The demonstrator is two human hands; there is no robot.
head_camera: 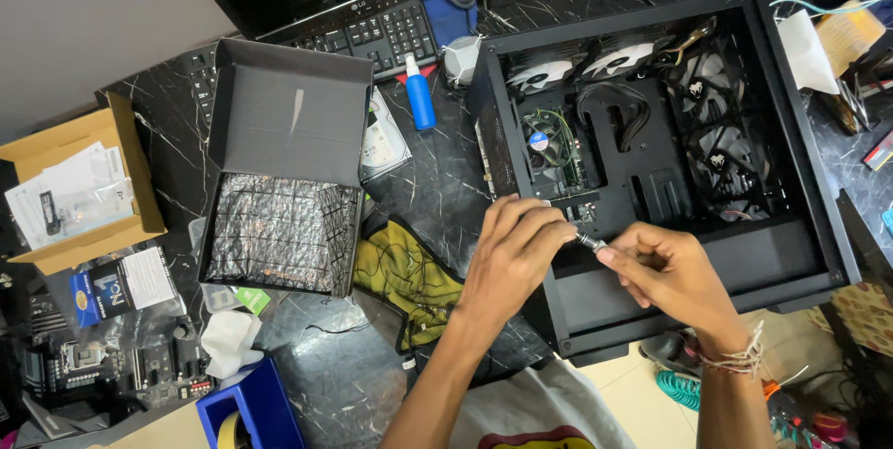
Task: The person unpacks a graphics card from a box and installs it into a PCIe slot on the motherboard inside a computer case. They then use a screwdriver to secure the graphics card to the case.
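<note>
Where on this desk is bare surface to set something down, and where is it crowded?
Bare marble lies between the open black box and the computer case, below the blue bottle. The left edge is crowded: cardboard box, motherboard.

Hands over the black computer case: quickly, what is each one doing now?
Left hand: closed, fingertips pinching a small silver metal tool.
Right hand: closed, pinching the same tool's other end, above the black computer case.
</note>
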